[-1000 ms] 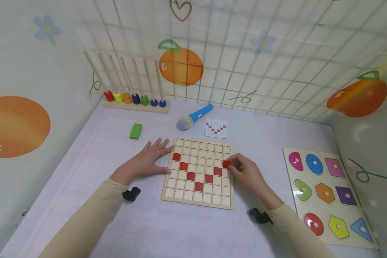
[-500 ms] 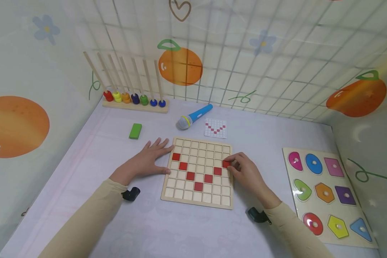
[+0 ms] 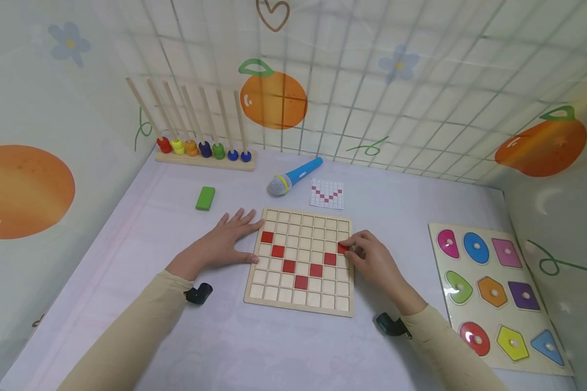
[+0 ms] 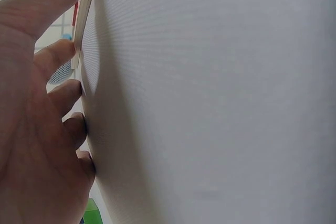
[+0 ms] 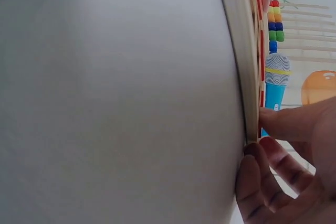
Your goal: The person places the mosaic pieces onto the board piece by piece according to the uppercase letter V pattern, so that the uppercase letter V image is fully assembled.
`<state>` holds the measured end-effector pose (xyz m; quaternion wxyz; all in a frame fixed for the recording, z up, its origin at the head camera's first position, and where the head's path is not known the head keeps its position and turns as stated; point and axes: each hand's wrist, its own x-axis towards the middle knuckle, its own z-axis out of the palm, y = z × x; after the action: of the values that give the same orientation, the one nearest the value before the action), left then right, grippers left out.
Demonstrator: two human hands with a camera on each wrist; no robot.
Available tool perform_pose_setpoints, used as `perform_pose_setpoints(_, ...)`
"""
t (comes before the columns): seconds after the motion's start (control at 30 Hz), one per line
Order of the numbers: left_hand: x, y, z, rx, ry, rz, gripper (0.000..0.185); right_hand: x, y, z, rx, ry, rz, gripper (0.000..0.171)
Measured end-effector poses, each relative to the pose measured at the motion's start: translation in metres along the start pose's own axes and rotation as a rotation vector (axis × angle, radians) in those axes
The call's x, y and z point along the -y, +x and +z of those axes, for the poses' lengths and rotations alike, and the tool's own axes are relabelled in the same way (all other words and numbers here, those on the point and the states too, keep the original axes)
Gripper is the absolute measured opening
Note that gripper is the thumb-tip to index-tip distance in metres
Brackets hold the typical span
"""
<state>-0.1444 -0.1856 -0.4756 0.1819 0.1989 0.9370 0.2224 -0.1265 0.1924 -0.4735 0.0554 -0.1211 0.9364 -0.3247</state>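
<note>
A square wooden grid board lies flat, its cells filled with pale tiles and several red tiles in a V. At its left edge my left hand is spread on the table, thumb and index finger touching the frame. My right hand is at the right edge, where thumb and index finger pinch a red tile at an end cell of the V. Fingers partly cover that tile. In the right wrist view, the thumb presses at the board's rim and the other fingers curl beside it.
Behind the board lie a pattern card with a red V and a blue toy microphone. A green block is at left, a peg rack with coloured beads at back left, and a shape puzzle at right.
The right thumb and index finger have shifted very slightly over the red tile, covering a little more of it. The left hand and the board stay in place.
</note>
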Motion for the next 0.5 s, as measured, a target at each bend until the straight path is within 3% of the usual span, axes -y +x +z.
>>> perform_pose_setpoints(0.27,0.0002,0.0010,-0.0008,0.006,-0.007,0.001,0.099,0.0015,-0.0003,-0.0017,0.021,0.009,0.016,0.025)
perform_pose_setpoints(0.5,0.0008,0.0013,0.0000,-0.002,-0.002,0.011,0.098,-0.0001,-0.0019,-0.0028,0.024,0.030,0.047,0.040)
